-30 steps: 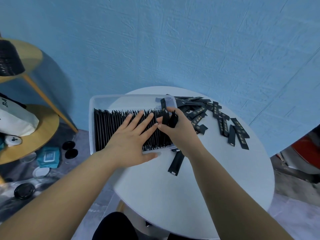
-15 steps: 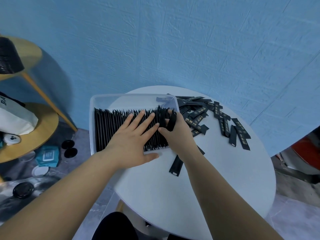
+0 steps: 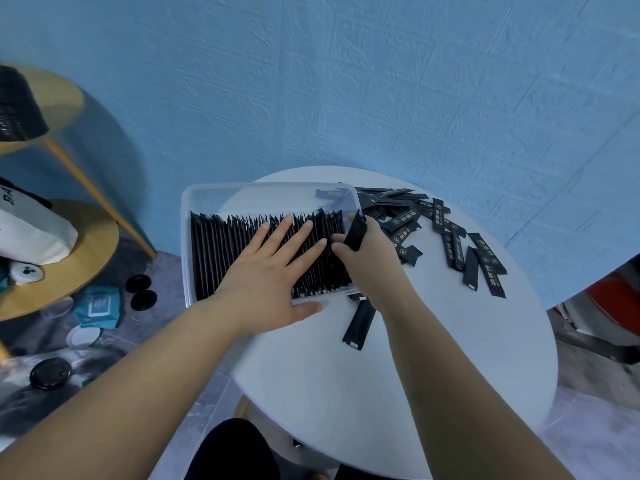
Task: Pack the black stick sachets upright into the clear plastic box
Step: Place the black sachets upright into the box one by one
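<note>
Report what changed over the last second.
The right hand lowered its black stick sachet from above the right end of the clear plastic box to the end of the packed row, still pinching it. The left hand stayed flat on the row; the loose sachets on the table did not move.

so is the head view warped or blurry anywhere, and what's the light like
Head view: the wide lens bends the wall lines and stretches the forearms; light is soft, with a shadow of the shelf on the wall; loose sachets look sharp, gold print visible.
</note>
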The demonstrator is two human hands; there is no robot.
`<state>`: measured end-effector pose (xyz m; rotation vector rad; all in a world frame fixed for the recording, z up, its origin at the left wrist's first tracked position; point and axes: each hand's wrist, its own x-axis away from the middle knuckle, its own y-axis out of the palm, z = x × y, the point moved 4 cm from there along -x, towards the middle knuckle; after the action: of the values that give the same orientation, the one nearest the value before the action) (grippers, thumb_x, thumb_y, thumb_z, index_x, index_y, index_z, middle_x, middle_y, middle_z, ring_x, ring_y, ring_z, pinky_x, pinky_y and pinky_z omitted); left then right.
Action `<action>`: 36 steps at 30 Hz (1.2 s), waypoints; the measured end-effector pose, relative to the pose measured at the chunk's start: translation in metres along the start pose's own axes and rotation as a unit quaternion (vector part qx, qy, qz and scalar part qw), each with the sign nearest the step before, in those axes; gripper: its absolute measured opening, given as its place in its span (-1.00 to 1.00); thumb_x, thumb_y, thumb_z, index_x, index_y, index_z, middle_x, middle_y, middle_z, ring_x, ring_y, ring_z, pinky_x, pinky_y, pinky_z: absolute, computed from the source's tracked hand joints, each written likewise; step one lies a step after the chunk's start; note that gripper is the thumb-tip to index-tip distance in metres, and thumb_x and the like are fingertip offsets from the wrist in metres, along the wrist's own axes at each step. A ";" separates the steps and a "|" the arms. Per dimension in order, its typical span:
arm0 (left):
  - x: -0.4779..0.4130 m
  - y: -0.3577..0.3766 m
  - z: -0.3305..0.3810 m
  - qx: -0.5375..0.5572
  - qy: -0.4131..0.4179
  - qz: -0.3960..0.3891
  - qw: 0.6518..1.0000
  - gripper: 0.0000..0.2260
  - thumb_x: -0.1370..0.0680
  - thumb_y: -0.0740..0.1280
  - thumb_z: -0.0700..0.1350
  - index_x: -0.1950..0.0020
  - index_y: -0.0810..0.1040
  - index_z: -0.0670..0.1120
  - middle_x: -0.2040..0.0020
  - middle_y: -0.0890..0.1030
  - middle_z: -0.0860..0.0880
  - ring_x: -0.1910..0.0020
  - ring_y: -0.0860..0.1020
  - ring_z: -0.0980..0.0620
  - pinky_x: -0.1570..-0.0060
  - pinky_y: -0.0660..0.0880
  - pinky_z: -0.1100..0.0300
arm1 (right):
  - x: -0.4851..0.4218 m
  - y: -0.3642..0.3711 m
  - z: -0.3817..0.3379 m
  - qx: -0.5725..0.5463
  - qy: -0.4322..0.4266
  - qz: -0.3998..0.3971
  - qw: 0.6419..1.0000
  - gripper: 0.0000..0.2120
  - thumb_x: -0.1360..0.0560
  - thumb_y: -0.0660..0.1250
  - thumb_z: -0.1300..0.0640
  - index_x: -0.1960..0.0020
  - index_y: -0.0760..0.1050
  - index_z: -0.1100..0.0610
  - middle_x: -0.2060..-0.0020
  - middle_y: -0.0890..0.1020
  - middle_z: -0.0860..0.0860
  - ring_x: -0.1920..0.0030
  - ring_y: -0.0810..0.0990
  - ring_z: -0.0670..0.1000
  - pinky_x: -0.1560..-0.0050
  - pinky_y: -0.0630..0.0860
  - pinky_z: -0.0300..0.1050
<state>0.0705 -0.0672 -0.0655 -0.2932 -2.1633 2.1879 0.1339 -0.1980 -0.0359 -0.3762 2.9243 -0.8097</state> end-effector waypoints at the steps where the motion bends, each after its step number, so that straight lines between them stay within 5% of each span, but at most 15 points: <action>1: 0.000 0.000 0.000 0.002 -0.002 -0.002 1.000 -0.24 -0.22 -0.34 0.43 -0.35 -0.49 0.19 -0.43 -0.46 0.08 -0.37 -0.51 0.04 -0.36 -0.51 0.05 | 0.000 0.000 0.000 0.011 -0.012 0.021 1.000 -0.62 -0.53 0.28 0.19 -0.32 0.32 0.09 -0.03 0.62 -0.06 0.05 0.51 -0.14 0.27 0.37 -0.51; 6: 0.000 0.000 0.001 -0.008 -0.012 -0.021 1.000 -0.33 -0.44 -0.12 0.45 -0.37 -0.40 0.22 -0.46 -0.44 0.06 -0.43 -0.47 -0.02 -0.41 -0.43 -0.01 | -0.001 0.005 -0.005 0.076 -0.038 0.042 0.996 -0.80 -0.58 0.22 0.08 -0.12 0.46 0.18 0.09 0.59 0.01 0.07 0.53 -0.02 0.19 0.35 -0.29; 11: 0.000 0.000 0.000 -0.014 -0.006 -0.013 1.000 -0.20 -0.22 -0.36 0.42 -0.43 -0.36 0.19 -0.43 -0.46 0.06 -0.39 -0.50 0.01 -0.40 -0.44 -0.01 | -0.007 0.007 -0.006 0.169 -0.032 -0.012 0.985 -0.65 -0.60 0.13 0.15 -0.37 0.29 0.16 0.04 0.58 0.11 0.15 0.50 0.02 0.17 0.35 -0.16; 14: 0.000 0.001 0.001 -0.020 -0.005 -0.020 1.000 -0.18 -0.22 -0.37 0.42 -0.45 -0.36 0.17 -0.43 -0.47 0.05 -0.38 -0.51 0.01 -0.39 -0.45 -0.01 | -0.007 0.004 -0.007 0.198 -0.068 0.025 0.977 -0.65 -0.56 0.23 0.11 -0.33 0.35 0.11 0.10 0.61 0.09 0.14 0.58 0.04 0.11 0.50 -0.10; 20: 0.001 -0.001 0.003 -0.029 -0.017 -0.034 0.999 -0.29 -0.51 -0.03 0.38 -0.51 -0.28 0.14 -0.47 -0.43 0.06 -0.45 -0.45 -0.05 -0.43 -0.39 -0.05 | -0.003 0.016 -0.006 0.261 -0.075 -0.009 0.962 -0.53 -0.63 0.09 0.14 -0.50 0.10 0.14 -0.19 0.53 0.13 -0.17 0.50 0.10 -0.10 0.40 -0.11; 24: 0.002 0.001 0.004 -0.027 -0.004 0.007 1.000 -0.23 -0.37 -0.25 0.44 -0.51 -0.27 0.15 -0.46 -0.44 0.06 -0.39 -0.50 0.00 -0.40 -0.46 -0.02 | 0.007 0.014 0.001 0.264 -0.095 -0.004 0.960 -0.58 -0.60 0.15 0.22 -0.45 0.26 0.12 -0.19 0.52 0.09 -0.15 0.49 0.04 -0.03 0.34 -0.28; 28: 0.005 0.001 0.003 -0.022 0.003 0.023 1.000 -0.19 -0.26 -0.33 0.40 -0.48 -0.29 0.12 -0.44 -0.43 0.07 -0.38 -0.50 0.03 -0.32 -0.54 0.06 | 0.016 0.014 0.000 0.256 -0.105 0.010 0.961 -0.57 -0.59 0.20 0.13 -0.45 0.28 0.10 -0.19 0.50 0.08 -0.17 0.47 0.03 -0.06 0.38 -0.21; 33: 0.007 -0.003 0.004 -0.016 0.035 0.041 0.998 -0.23 -0.40 -0.05 0.38 -0.51 0.21 -0.01 -0.52 0.02 -0.03 -0.51 -0.03 -0.09 -0.44 -0.20 -0.01 | 0.019 0.012 -0.002 0.339 -0.075 -0.029 0.937 -0.53 -0.59 0.20 0.04 -0.46 0.19 0.07 -0.16 0.53 0.07 -0.15 0.51 0.08 -0.02 0.45 -0.09; 36: 0.007 -0.004 0.006 -0.039 0.027 0.033 0.998 -0.17 -0.35 -0.18 0.45 -0.55 -0.12 0.07 -0.49 -0.31 0.02 -0.45 -0.37 -0.01 -0.42 -0.39 0.01 | 0.018 0.005 0.000 0.302 -0.044 -0.038 0.952 -0.59 -0.54 0.28 0.05 -0.36 0.36 0.10 -0.10 0.60 0.07 -0.10 0.55 0.06 -0.07 0.50 -0.07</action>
<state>0.0624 -0.0716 -0.0620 -0.4272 -2.2452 2.1057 0.1153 -0.1982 -0.0386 -0.4469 2.4206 -1.5779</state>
